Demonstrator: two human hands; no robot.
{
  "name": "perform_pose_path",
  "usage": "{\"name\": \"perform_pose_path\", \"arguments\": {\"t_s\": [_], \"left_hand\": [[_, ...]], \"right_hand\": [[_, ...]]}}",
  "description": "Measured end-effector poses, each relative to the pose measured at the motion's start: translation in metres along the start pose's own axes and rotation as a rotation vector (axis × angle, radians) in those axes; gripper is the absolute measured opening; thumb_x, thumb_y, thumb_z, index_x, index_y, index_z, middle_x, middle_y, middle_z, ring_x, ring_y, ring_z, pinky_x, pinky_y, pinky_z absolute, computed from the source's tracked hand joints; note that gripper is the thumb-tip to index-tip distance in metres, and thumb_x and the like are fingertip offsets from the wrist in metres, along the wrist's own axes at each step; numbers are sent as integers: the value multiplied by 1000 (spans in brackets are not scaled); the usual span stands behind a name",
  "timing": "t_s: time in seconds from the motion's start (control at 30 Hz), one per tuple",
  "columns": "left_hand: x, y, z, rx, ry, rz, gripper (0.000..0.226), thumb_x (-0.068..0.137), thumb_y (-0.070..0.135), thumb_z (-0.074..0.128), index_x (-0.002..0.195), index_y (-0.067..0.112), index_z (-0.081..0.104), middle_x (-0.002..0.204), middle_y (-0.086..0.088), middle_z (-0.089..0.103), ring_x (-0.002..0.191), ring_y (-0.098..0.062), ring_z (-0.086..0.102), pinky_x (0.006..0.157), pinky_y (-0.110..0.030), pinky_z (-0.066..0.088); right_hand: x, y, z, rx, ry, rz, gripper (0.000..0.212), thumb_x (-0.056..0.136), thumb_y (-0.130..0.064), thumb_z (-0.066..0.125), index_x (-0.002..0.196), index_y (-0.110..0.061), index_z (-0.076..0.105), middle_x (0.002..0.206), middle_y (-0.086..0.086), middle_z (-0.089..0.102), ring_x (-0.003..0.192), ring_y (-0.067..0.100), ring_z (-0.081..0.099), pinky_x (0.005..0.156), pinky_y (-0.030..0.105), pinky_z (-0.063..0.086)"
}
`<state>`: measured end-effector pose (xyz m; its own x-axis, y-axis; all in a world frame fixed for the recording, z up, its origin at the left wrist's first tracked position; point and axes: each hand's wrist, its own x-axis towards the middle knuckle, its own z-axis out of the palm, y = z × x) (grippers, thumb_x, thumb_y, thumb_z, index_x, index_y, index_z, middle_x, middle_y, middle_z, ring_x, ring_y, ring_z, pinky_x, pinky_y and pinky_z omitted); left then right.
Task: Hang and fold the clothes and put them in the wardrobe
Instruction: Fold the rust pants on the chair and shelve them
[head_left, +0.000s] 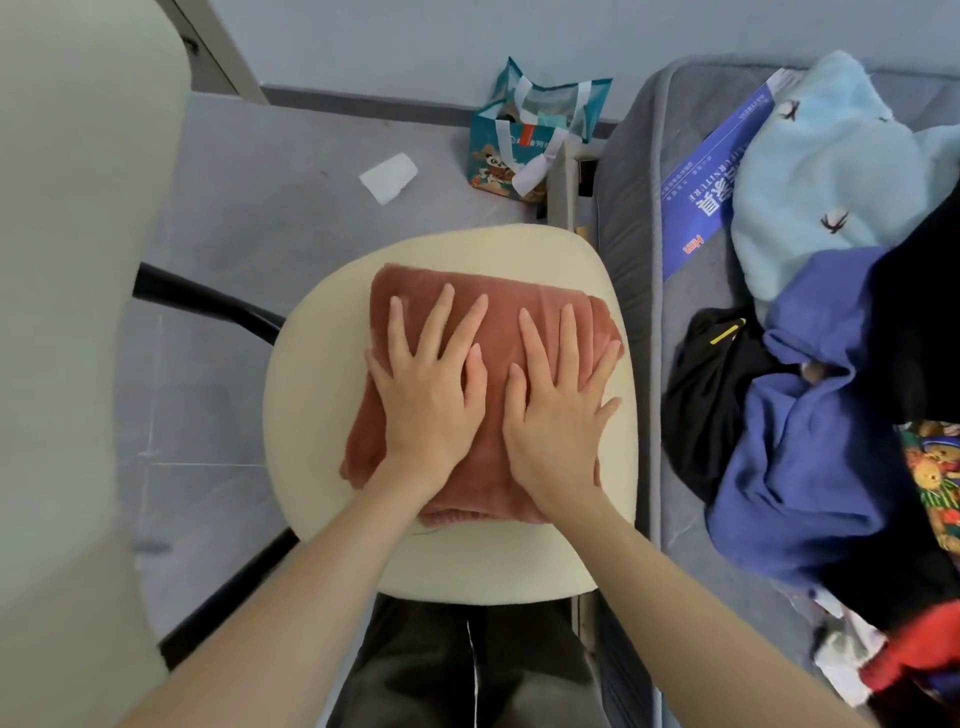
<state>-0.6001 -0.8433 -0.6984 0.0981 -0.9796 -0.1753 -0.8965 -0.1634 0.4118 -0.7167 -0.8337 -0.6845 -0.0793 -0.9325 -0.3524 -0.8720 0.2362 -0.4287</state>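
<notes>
Head-worn view, steeply downward, close.

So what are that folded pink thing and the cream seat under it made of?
The folded pink garment looks like soft matte fleece or velour: fuzzy nap, faint ribs. The cream seat seems padded and smooth, perhaps faux leather: thick rounded edge, no visible weave.

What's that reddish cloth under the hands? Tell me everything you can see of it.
The reddish-pink garment looks like soft, fuzzy fabric with faint ribbing. It is folded into a rough rectangle of several layers, whose edges show at the near side. It lies flat on the cream chair seat. The left hand and the right hand both press on top of it, side by side, fingers straight and spread.
</notes>
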Motion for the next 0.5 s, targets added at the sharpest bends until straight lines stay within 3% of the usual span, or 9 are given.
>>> {"name": "perform_pose_path", "arguments": {"t_s": [0.13,0.23,0.3,0.4,0.5], "left_hand": [[-6,-9,19,-65,46,6,50,96,35,32,146,36,34,158,3,21,143,-45,9,110,-62,23],[3,-12,21,-152,66,-35,55,94,43,33,148,33,31,160,-6,10,143,-41,12,117,-50,16],[1,-16,18,-266,40,-149,63,90,56,37,149,39,20,159,-12,6,145,-33,14,116,-49,23],[-4,-20,10,-384,-28,-364,81,77,78,40,144,54,2,148,-13,31,134,-29,36,106,-51,37],[-9,-24,7,-379,-37,-430,93,68,82,48,142,58,-3,130,-13,45,118,-30,46,99,-49,41]], "right_hand": [[6,19,14,24,62,-121,56,95,-43,24,150,-40,19,162,0,-7,147,27,-14,118,54,1],[14,24,17,116,100,-153,56,95,-44,35,147,-47,14,161,2,-10,147,21,-15,114,59,19],[11,24,16,166,95,-58,62,91,-56,38,145,-56,8,160,-4,-17,147,30,1,112,58,25],[5,22,14,246,126,149,74,81,-74,43,142,-62,1,159,-9,-8,130,31,30,104,53,37],[2,18,13,270,127,217,78,75,-78,46,138,-67,1,143,1,24,107,21,35,94,47,43]]}}
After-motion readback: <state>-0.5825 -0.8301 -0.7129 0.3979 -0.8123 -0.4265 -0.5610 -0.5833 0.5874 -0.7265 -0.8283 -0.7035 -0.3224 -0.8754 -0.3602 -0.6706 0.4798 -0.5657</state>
